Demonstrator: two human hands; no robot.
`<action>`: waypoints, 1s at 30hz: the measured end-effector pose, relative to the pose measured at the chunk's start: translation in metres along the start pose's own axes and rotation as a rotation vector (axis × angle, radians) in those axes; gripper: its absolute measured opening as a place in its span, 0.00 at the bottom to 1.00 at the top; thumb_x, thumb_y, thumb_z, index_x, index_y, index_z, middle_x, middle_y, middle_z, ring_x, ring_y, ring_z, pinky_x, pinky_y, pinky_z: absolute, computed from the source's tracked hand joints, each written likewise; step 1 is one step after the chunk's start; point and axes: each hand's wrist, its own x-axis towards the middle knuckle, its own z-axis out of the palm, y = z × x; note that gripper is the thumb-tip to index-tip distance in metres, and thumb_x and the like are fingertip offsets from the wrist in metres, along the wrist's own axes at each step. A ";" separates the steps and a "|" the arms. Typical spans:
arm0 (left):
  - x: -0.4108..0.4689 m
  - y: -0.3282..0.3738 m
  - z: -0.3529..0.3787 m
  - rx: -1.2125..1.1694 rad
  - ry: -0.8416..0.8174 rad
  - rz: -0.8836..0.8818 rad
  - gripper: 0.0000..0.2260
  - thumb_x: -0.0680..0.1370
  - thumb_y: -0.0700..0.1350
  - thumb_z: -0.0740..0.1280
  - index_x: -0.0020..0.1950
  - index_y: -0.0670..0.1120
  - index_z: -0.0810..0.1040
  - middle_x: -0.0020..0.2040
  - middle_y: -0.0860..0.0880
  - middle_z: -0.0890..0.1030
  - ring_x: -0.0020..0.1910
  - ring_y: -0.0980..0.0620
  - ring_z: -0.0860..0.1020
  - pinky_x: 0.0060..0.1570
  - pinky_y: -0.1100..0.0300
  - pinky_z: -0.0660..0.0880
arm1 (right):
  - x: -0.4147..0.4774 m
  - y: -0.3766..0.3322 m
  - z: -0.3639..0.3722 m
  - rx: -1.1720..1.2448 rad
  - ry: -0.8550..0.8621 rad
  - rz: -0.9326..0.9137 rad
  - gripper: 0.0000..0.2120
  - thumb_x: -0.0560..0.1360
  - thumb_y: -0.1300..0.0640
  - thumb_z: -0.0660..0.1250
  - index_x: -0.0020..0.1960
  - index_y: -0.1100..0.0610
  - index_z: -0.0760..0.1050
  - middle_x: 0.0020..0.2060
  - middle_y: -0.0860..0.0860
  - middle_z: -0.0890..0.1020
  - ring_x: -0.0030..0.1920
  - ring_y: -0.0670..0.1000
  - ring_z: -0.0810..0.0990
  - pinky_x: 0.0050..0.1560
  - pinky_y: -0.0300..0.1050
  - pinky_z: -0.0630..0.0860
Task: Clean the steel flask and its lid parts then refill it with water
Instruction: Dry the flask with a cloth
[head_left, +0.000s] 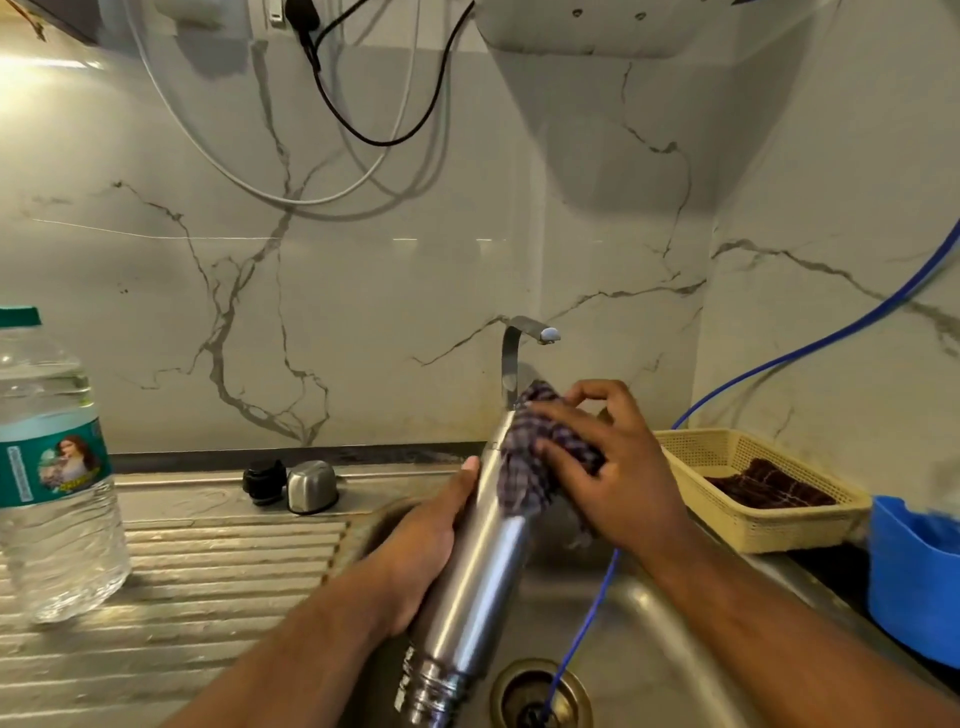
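The right hand (602, 467) is laid over a crumpled checked cloth (524, 467), its fingers curled to press the fabric against the upper, closed end of the steel flask (478, 587), with thumb and forefinger raised at the top. The flask's middle is gripped by the left hand (431, 540), the thumb stretched along the brushed metal. The slim cylinder is held tilted over the sink (675, 649), its ridged, threaded mouth pointed down and towards the camera, its base lifted towards the flat, angular tap (519, 343). Below the mouth a round brass-coloured drain (540, 696) is seen in the dull, scuffed steel basin, and a thin blue tube (587, 623) is run down into it from the right-hand wall. On the ribbed steel worktop (208, 561) to the left, near the back wall, the black stopper (265, 480) and the domed steel cap (311, 486) are set just beside each other, well apart from the flask. At the far left edge a clear ridged plastic water bottle (52, 467) with a green cap and a teal label is stood upright. To the right of the sink a cream perforated basket (779, 530) is placed, with a dark folded cloth (769, 486) lying inside, and a blue plastic container (909, 571) is partly seen beyond it. The glossy wall (363, 286) behind is veined like marble, and black and white cables (363, 130) are looped across it.
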 end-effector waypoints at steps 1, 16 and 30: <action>0.000 0.000 0.004 0.020 -0.004 -0.004 0.31 0.79 0.67 0.58 0.55 0.41 0.83 0.48 0.37 0.86 0.45 0.40 0.84 0.49 0.51 0.82 | 0.001 0.001 -0.001 -0.017 0.044 0.029 0.19 0.75 0.47 0.72 0.65 0.36 0.77 0.62 0.41 0.68 0.55 0.40 0.74 0.59 0.29 0.74; 0.000 0.006 -0.008 -0.142 0.022 -0.038 0.32 0.77 0.69 0.62 0.59 0.41 0.84 0.53 0.36 0.85 0.45 0.41 0.85 0.48 0.50 0.80 | -0.009 -0.015 0.008 -0.012 -0.134 -0.041 0.19 0.75 0.45 0.72 0.64 0.32 0.76 0.63 0.33 0.63 0.57 0.35 0.73 0.63 0.40 0.77; -0.004 0.012 -0.013 -0.337 0.054 -0.108 0.33 0.78 0.68 0.62 0.61 0.39 0.83 0.53 0.35 0.84 0.46 0.39 0.84 0.52 0.48 0.80 | -0.018 -0.036 0.017 0.055 -0.362 -0.182 0.18 0.76 0.42 0.69 0.65 0.34 0.77 0.66 0.35 0.63 0.62 0.35 0.70 0.57 0.31 0.74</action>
